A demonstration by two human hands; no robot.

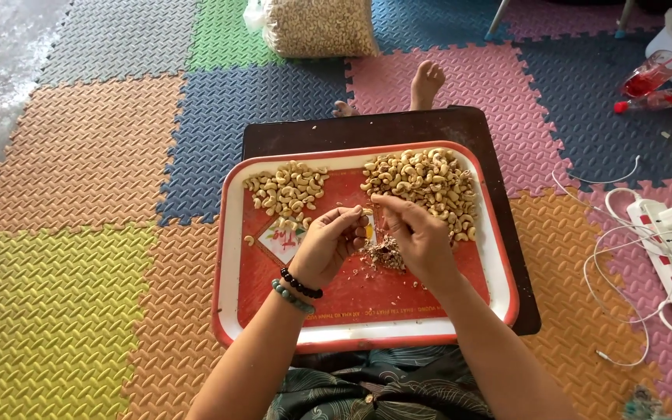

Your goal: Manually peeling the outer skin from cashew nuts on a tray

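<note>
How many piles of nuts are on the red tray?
2 piles of nuts: a smaller, paler one at the tray's far left, and a bigger one at its far right. The hands may hide a few loose nuts.

Bare forearms with no sleeves, left hand [327,247] wearing two beaded bracelets [297,288], one black, one teal, right hand [416,237] unadorned, dark patterned green garment [383,385] across the lap, bare foot [426,82] far ahead.

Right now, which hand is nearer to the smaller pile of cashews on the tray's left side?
Left. The left hand sits just below-right of the smaller pile; the right hand is farther right, beside the larger pile.
</note>
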